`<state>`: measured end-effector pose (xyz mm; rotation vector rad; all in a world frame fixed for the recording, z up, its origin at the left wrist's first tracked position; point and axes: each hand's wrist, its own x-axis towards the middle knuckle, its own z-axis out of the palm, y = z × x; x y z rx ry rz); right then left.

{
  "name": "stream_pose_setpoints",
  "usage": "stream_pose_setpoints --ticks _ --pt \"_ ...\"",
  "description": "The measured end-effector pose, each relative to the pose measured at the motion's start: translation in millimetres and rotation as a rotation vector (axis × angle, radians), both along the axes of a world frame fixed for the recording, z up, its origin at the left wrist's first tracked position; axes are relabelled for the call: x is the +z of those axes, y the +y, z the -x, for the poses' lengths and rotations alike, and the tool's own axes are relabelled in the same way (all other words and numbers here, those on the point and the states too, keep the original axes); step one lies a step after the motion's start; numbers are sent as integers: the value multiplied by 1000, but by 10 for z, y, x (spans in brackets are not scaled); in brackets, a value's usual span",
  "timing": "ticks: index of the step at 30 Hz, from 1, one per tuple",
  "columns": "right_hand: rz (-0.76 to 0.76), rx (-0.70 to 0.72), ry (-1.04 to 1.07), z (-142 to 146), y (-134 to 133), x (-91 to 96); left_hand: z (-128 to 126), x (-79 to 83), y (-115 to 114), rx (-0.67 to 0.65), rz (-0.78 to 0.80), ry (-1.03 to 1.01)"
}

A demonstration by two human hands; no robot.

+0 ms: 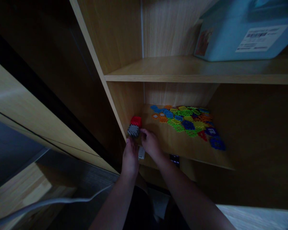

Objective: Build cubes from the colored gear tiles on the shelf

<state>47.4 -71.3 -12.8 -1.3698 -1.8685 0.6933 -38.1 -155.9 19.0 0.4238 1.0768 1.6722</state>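
Observation:
A neat stack of grey toothed plastic pieces stands by the left wall of the lower shelf. Right behind it is a red stack of similar pieces. My left hand is at the front of the grey stack, its fingers together and its fingertips at the lower edge. From the right, my right hand reaches in with curled fingers, the fingertips against the grey stack's side. Both hands appear to grip the grey stack between them, though some fingers are hidden.
Many loose colourful interlocking pieces lie across the shelf to the right. A small white object sits between my wrists, and a dark device with a lit display is near the front. A light blue bin stands on the shelf board above.

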Motion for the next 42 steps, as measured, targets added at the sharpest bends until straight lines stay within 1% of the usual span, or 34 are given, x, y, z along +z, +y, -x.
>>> stream_pose_setpoints --ticks 6,11,16,21,24,26,27,28,30,31,32,34,35,38,40,42 --pt "-11 12 20 -5 -25 7 -33 -45 1 -40 -14 117" --pt "-15 24 33 -16 -46 30 -48 -97 -6 -65 1 156" --pt "-15 30 43 -26 -40 44 -80 -70 -22 -28 -2 137" --pt "-8 30 30 -16 -49 51 -77 -36 -21 -23 8 117" --pt "-23 -10 -6 -33 -99 78 -68 -73 -90 5 16 132" --pt "-36 -23 -2 -84 -151 96 -62 -137 -210 -1 4 170" --pt "-45 -23 5 -126 -180 101 -59 -182 -294 9 0 189" --pt "-60 -22 9 -181 -209 101 -53 -235 -393 -21 -19 206" --pt "-105 -11 2 -328 -269 89 -31 -360 -614 -100 -47 240" --pt "-133 -1 -15 -420 -299 77 -14 -428 -726 -162 -36 274" --pt "-162 9 -39 -520 -329 62 7 -496 -830 -226 -2 325" --pt "-202 7 -113 -740 -388 29 53 -616 -997 -312 44 478" --pt "-221 -1 -155 -855 -415 13 75 -662 -1050 -317 51 559" --pt "-237 -19 -275 -1197 -470 -18 98 -715 -1078 -367 9 771" --pt "-223 -59 -311 -1413 -470 -16 63 -674 -999 -398 -48 884" --pt "-197 -106 -355 -1614 -430 8 -18 -582 -862 -437 -123 997"
